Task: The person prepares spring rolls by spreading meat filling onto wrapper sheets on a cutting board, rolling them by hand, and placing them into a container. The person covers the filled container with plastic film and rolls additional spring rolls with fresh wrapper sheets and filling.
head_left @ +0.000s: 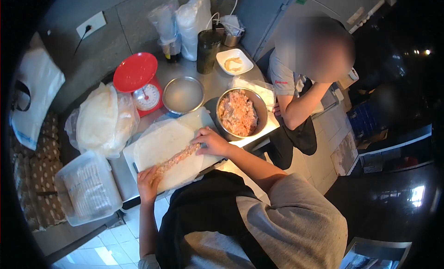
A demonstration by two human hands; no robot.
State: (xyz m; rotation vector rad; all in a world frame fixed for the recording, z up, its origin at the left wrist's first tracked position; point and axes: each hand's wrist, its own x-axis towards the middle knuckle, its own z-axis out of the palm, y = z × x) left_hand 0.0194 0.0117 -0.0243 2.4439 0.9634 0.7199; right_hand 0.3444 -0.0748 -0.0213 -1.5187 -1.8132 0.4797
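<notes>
A round, pale wrapper sheet (159,137) lies on a white cutting board (199,116) in front of me. Across it runs a long strip of pinkish minced filling (178,159). My left hand (148,182) is at the strip's near-left end, fingers together and curled against it. At the other end, my right hand (210,141) has its fingers bent over the filling, pressing it. Beyond the board stands a metal bowl (264,112) full of minced filling (237,112). A stack of wrapper sheets (98,118) rests in a plastic bag on the left.
A red scale (136,74) and a metal bowl of liquid (183,95) stand behind the board. A plastic container (88,188) of white rolls is at the left. Beyond are a white dish (235,61) and a dark tumbler (208,51). A person (296,93) sits at right.
</notes>
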